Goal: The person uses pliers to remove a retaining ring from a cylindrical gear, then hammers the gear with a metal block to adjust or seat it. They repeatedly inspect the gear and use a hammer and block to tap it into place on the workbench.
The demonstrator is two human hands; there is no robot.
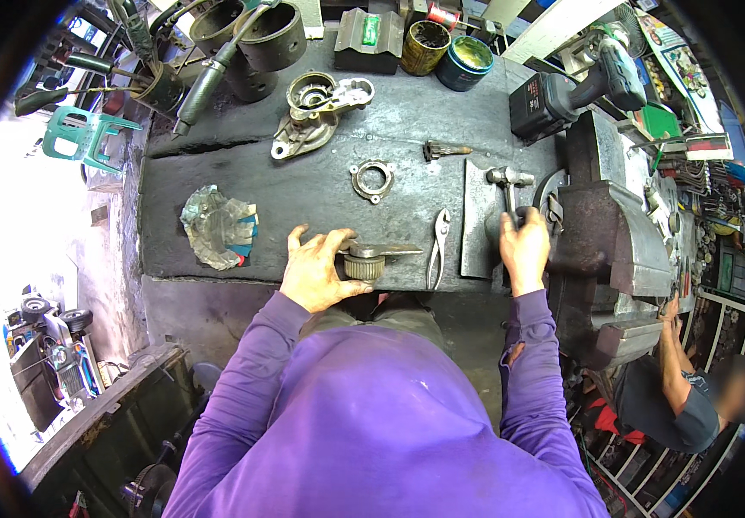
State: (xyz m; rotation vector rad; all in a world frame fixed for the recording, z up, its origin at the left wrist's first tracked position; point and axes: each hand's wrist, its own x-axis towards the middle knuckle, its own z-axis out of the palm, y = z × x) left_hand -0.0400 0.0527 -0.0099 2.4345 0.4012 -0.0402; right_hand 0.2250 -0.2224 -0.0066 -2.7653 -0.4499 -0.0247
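Observation:
My left hand [320, 268] grips a toothed cylindrical metal part [364, 268] near the bench's front edge, with a flat metal bar [398, 249] lying across its top. My right hand [523, 250] is closed on the handle of a ball-peen hammer [510, 178], beside a metal strip [478, 220]. Slip-joint pliers [440, 246] lie between my hands. Farther back are a metal ring [372, 198], a small splined shaft [439, 150] and a cast housing [304, 133]. A crumpled, dirty cloth [210, 233] lies to the left.
The dark steel bench [260, 190] carries cans [466, 73] and metal sleeves at the back. A cordless tool [605, 78] and a large vise [623, 242] stand at right. Another person [662, 406] is at lower right; a green plastic chair [79, 138] is at left.

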